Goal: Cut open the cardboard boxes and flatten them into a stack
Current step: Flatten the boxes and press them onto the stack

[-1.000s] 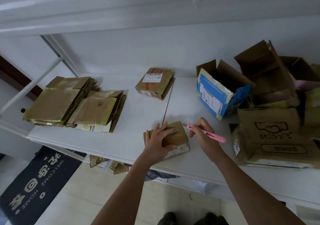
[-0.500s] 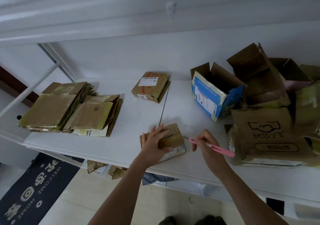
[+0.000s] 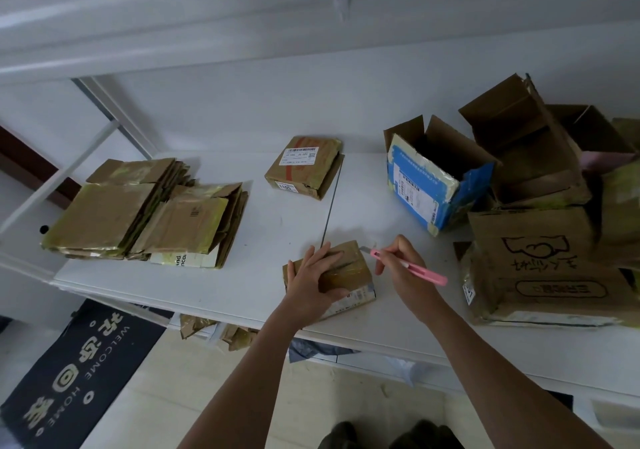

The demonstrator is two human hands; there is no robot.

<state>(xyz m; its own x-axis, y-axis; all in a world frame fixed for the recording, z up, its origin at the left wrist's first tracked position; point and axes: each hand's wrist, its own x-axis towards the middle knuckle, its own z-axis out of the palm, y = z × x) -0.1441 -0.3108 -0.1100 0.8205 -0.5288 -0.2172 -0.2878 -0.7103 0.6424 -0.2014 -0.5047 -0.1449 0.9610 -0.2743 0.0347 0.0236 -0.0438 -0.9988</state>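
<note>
White table (image 3: 242, 286) has a flat stack (image 3: 145, 213) at the left and open boxes (image 3: 540, 241) piled right. Small taped box (image 3: 349, 272) sits near the front edge, left hand (image 3: 311, 275) spread flat on it, right hand (image 3: 401, 265) pinching a pink knife (image 3: 408, 267), blade at the box's far corner.

So from where I'm sitting: small box (image 3: 341, 275) sits near the front edge of the table (image 3: 263, 241), dead centre, my left hand (image 3: 313, 280) on top of it. Right hand (image 3: 401, 268) is just right of it, holding the cutter (image 3: 408, 266), blade tip near the box's far right corner. Flattened stack (image 3: 149, 216) is off to the left. Another sealed box (image 3: 306, 166) sits behind, toward the wall. Opened boxes (image 3: 540, 206) are piled on the right. Doormat (image 3: 69, 372) lies on the floor below left.
</note>
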